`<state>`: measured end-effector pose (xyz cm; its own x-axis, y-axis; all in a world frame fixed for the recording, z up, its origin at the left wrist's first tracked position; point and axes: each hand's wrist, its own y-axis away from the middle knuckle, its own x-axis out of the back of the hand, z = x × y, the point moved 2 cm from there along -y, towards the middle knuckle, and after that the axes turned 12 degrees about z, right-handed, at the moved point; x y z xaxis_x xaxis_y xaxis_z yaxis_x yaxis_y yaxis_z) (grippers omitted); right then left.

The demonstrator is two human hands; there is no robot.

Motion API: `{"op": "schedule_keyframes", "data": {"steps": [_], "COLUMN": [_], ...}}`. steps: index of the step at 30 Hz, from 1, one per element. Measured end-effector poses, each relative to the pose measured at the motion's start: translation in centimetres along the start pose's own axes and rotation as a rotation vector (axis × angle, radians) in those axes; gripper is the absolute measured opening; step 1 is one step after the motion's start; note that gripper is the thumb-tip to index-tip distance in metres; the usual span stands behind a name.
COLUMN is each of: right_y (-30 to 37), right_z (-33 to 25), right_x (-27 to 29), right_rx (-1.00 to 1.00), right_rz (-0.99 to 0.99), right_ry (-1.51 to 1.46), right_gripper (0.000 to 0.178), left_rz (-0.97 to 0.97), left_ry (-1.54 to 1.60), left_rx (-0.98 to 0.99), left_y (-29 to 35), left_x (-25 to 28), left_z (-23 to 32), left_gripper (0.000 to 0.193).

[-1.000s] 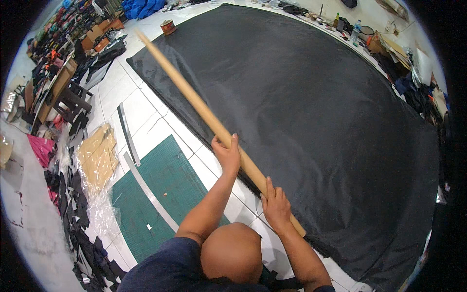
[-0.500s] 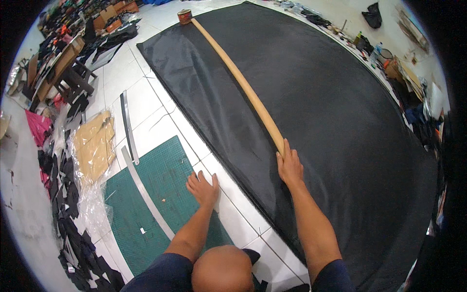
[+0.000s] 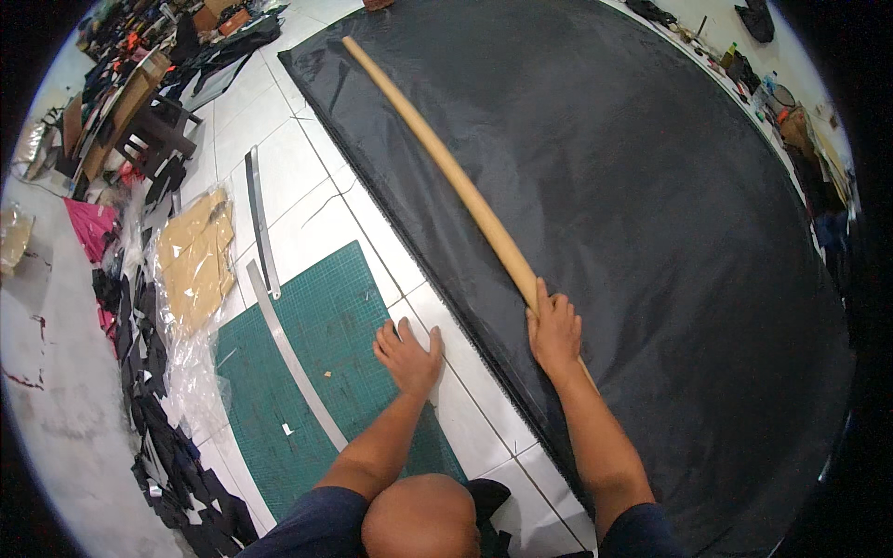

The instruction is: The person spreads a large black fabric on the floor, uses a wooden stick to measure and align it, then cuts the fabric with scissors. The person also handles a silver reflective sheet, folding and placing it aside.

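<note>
A long, smooth tan pole (image 3: 446, 167) lies slantwise over a wide sheet of black cloth (image 3: 670, 205) on the floor. My right hand (image 3: 556, 335) grips it toward its near end, thumb on the left side and fingers over the top. A short bit of the pole shows past my wrist. My left hand (image 3: 409, 358) is open, fingers spread, at the right edge of a green cutting mat (image 3: 335, 288) beside the white tiles. On the mat rests a metal strip (image 3: 293, 367), its near end hidden by my left forearm.
Left of the mat are another metal strip (image 3: 260, 223), a tan folded item in clear plastic (image 3: 197, 260) and black cloth scraps (image 3: 167, 465). A dark stool (image 3: 158, 135) stands at the far left. A reddish tin (image 3: 377, 4) sits at the cloth's far edge.
The pole has shifted toward me and left, so its far end now lies apart from the reddish tin. My right hand still grips it. My left hand stays by the mat's edge.
</note>
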<state>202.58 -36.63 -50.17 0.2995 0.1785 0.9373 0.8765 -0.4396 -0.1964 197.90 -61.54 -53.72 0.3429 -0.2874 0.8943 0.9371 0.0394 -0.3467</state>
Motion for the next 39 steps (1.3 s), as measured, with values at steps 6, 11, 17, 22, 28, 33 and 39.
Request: {"op": "schedule_keyframes", "data": {"steps": [6,11,17,22,28,33,39], "right_y": [3.6,2.4,-6.9,-15.9,-21.5,-20.7,-13.9], "right_z": [-2.1,-3.8,-7.8,-12.2,-19.4,-22.3,-13.9], "right_x": [0.0,-0.4,-0.6,-4.3,-7.0,-6.4,-3.3], "right_rx": [0.098,0.066,-0.018,0.019,0.079,0.079,0.011], "right_rz": [-0.075,-0.024,-0.054,-0.014,-0.069,-0.197,-0.093], "right_ry": [-0.082,-0.248,-0.236,-0.178,-0.132,-0.237,-0.383], "right_gripper": [0.060,0.056,0.057,0.057,0.057,0.057,0.055], "left_rz": [0.006,0.003,0.001,-0.071,-0.143,-0.111,-0.046], "left_ry": [-0.021,-0.025,-0.032,-0.048,0.029,0.020,0.010], "left_rx": [-0.010,-0.026,-0.031,-0.011,0.032,0.051,0.025], "left_y": [0.1,0.0,-0.6,-0.6,-1.2,-0.9,-0.3], "left_x": [-0.8,-0.7,0.0,-0.2,0.2,0.1,-0.4], "left_z": [-0.3,-0.2,-0.1,-0.2,0.2,0.1,-0.7], "left_gripper": [0.064,0.062,0.064,0.070,0.069,0.067,0.069]}}
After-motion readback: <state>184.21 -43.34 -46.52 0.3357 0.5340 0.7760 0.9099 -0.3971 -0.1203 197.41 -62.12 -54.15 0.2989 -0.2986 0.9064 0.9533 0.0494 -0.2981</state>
